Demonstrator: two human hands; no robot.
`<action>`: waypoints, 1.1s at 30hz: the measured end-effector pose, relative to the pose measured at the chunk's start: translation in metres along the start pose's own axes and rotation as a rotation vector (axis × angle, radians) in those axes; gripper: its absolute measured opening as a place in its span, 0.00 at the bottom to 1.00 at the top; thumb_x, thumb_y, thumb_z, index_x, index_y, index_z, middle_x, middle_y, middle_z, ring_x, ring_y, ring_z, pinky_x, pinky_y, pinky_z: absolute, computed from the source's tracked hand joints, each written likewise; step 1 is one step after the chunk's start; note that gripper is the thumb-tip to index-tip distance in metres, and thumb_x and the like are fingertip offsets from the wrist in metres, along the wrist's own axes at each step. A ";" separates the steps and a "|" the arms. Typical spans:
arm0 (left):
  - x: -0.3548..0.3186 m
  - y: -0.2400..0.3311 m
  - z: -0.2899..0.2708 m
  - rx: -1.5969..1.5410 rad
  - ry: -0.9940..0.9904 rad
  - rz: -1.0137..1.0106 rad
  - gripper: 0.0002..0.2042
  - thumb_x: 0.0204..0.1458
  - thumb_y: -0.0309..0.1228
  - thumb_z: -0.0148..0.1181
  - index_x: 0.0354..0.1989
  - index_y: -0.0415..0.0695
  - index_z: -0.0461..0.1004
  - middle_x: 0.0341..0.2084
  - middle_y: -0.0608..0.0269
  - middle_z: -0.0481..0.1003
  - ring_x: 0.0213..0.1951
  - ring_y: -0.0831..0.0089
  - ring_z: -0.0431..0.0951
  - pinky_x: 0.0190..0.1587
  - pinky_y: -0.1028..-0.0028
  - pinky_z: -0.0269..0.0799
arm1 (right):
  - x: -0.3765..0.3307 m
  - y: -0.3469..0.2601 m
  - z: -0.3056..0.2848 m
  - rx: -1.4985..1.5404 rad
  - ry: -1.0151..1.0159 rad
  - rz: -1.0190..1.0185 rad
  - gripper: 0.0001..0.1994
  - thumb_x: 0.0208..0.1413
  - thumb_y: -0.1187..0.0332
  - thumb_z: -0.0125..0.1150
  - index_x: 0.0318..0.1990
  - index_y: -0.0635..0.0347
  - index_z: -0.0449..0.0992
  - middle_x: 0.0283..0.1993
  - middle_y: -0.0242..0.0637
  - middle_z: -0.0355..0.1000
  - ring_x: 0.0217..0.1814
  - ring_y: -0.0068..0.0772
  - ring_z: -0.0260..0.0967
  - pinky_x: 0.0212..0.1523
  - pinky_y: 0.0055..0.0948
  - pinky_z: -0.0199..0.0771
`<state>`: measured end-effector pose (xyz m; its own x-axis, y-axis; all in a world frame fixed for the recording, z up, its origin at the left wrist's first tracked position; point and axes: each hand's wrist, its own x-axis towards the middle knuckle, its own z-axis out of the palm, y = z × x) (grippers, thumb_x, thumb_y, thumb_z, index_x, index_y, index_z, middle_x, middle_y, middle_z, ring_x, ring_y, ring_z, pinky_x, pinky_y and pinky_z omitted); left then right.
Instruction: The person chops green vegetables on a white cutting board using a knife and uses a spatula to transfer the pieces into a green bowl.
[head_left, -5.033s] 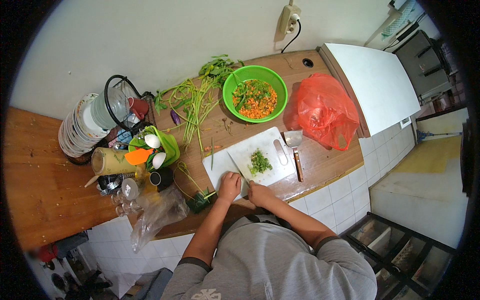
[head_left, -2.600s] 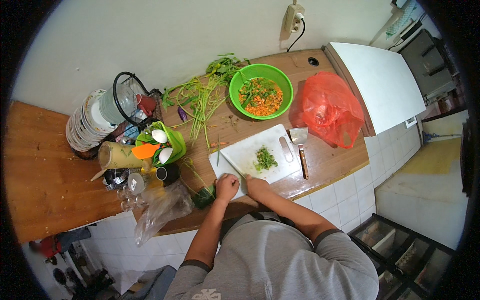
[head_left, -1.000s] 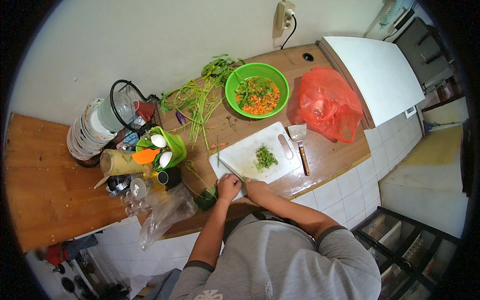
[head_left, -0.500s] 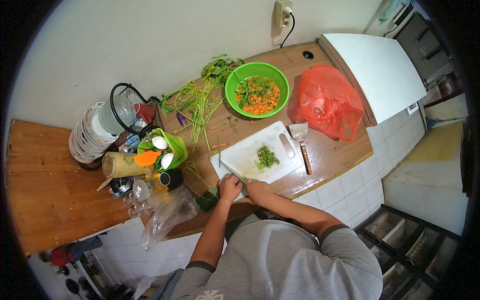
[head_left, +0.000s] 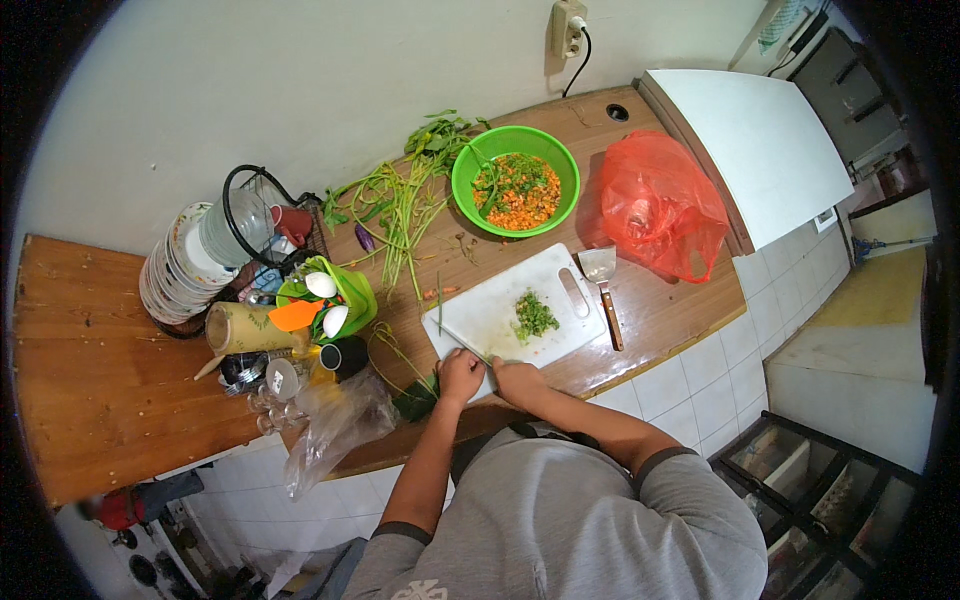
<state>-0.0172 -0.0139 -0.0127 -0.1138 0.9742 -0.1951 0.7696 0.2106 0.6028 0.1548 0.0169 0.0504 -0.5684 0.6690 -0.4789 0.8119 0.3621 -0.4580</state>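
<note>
A white cutting board [head_left: 480,306] lies on the counter near its front edge, a small heap of chopped greens [head_left: 537,316] at its middle. My right hand [head_left: 518,383] is closed around a knife over the board's near edge, with its thin blade [head_left: 464,343] slanting up and left. Beside it, my left hand [head_left: 461,376] is closed on green stalks, mostly hidden by the fingers. One thin stalk [head_left: 440,293] sticks out past the board's left edge, and a dark green leaf [head_left: 416,400] hangs left of my wrist.
Behind the board stands a green bowl [head_left: 574,190] of diced orange and green food. Long leafy stems [head_left: 400,205] lie to its left, a red plastic bag [head_left: 655,200] to its right. A spatula [head_left: 611,315] rests beside the board. Dishes [head_left: 170,270] and a utensil holder [head_left: 358,297] crowd the left.
Both hands stay at the board's near edge, almost still. The right hand and knife have shifted only very slightly; the chopped heap looks the same.
</note>
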 end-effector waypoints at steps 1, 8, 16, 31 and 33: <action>-0.001 -0.001 0.002 0.000 0.002 -0.001 0.07 0.45 0.34 0.65 0.28 0.44 0.77 0.28 0.63 0.76 0.37 0.59 0.77 0.45 0.57 0.65 | -0.001 0.000 0.001 -0.001 0.000 -0.001 0.11 0.61 0.70 0.50 0.48 0.63 0.70 0.38 0.49 0.81 0.41 0.50 0.82 0.39 0.44 0.81; 0.000 0.002 0.003 -0.013 0.029 0.043 0.05 0.47 0.31 0.65 0.28 0.44 0.77 0.28 0.63 0.76 0.36 0.58 0.77 0.43 0.57 0.67 | 0.010 0.012 0.027 0.046 0.063 -0.011 0.13 0.56 0.69 0.56 0.47 0.66 0.68 0.34 0.54 0.79 0.38 0.55 0.80 0.37 0.49 0.80; -0.012 0.003 -0.006 -0.317 0.066 0.003 0.07 0.52 0.35 0.66 0.36 0.46 0.79 0.33 0.61 0.78 0.41 0.59 0.78 0.46 0.59 0.68 | -0.001 0.016 0.010 0.183 0.198 -0.003 0.11 0.59 0.68 0.53 0.45 0.66 0.66 0.32 0.54 0.77 0.34 0.60 0.77 0.34 0.54 0.76; -0.027 0.007 -0.013 0.116 0.035 0.107 0.03 0.51 0.30 0.62 0.32 0.47 0.78 0.34 0.58 0.76 0.43 0.54 0.75 0.49 0.54 0.63 | 0.005 0.051 0.013 0.258 0.204 0.121 0.12 0.62 0.63 0.51 0.44 0.63 0.67 0.30 0.56 0.76 0.33 0.62 0.76 0.35 0.57 0.74; -0.024 0.012 -0.012 0.129 0.054 0.112 0.02 0.51 0.30 0.62 0.32 0.47 0.78 0.34 0.58 0.76 0.43 0.53 0.74 0.49 0.54 0.64 | 0.008 0.055 0.008 0.230 0.278 0.180 0.12 0.62 0.63 0.51 0.44 0.63 0.67 0.29 0.54 0.77 0.32 0.61 0.76 0.34 0.56 0.75</action>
<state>-0.0130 -0.0333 0.0089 -0.0538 0.9947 -0.0879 0.8533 0.0915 0.5133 0.1940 0.0371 0.0156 -0.3365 0.8701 -0.3603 0.8262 0.0891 -0.5563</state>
